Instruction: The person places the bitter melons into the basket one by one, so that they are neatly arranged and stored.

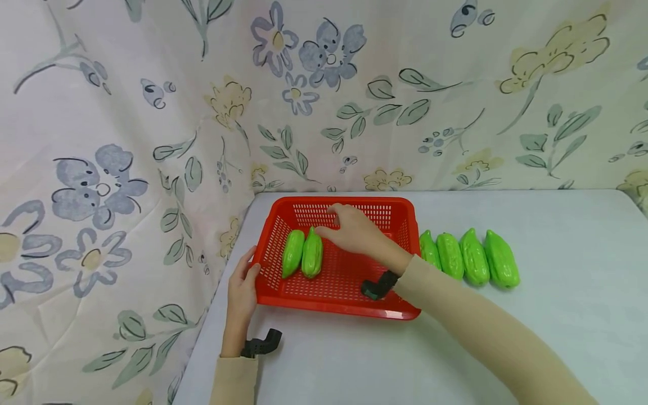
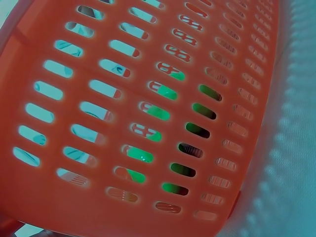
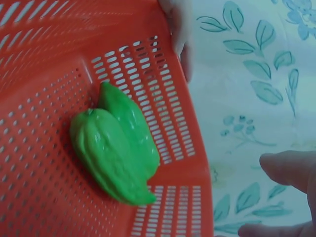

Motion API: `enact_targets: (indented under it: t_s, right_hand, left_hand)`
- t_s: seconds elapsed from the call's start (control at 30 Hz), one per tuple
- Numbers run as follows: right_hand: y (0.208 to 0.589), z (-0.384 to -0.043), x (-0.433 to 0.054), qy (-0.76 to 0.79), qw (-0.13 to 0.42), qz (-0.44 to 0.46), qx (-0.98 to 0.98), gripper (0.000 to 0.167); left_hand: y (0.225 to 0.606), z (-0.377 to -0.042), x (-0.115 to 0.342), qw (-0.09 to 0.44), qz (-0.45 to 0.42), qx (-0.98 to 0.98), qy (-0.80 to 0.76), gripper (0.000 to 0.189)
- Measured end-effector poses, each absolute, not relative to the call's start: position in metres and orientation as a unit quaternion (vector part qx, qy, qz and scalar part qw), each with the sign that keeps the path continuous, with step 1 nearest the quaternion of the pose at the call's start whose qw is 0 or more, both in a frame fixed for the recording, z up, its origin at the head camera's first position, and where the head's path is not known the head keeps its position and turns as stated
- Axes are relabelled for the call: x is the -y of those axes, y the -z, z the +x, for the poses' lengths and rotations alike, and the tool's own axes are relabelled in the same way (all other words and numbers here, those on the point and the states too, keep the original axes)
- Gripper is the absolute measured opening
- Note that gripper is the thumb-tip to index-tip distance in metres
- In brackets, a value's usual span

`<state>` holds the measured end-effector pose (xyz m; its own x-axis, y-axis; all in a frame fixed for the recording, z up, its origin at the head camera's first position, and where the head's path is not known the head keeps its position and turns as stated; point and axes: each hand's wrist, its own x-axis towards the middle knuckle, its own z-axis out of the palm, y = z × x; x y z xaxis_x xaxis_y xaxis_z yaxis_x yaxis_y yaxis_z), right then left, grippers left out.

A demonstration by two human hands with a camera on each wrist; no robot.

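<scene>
A red plastic basket with slotted walls sits on the white table. Two glossy green gourds with pointed ends, shaped like bitter melons, lie side by side at its left end. My left hand grips the basket's left rim, thumb over the edge. My right hand hovers over the basket, its thumb close to the tip of the right-hand gourd. In the right wrist view its thumb and a finger stand apart with nothing between them. The left wrist view shows the basket's slotted wall up close.
Several more green gourds lie in a row on the table, right of the basket; my right forearm partly covers them. A floral cloth hangs behind the table and along its left side.
</scene>
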<state>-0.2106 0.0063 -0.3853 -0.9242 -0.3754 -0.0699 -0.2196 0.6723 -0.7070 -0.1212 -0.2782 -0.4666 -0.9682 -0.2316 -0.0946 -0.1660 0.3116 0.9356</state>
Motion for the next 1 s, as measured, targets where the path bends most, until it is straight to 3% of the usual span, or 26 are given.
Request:
enact_targets:
  t_s: [1.0]
  right_hand:
    - [0.375,-0.178,-0.144,0.407,0.081,-0.085,-0.906,0.060]
  left_hand:
    - [0.467,-0.122,0.277,0.032,0.132,0.812,0.568,0.047]
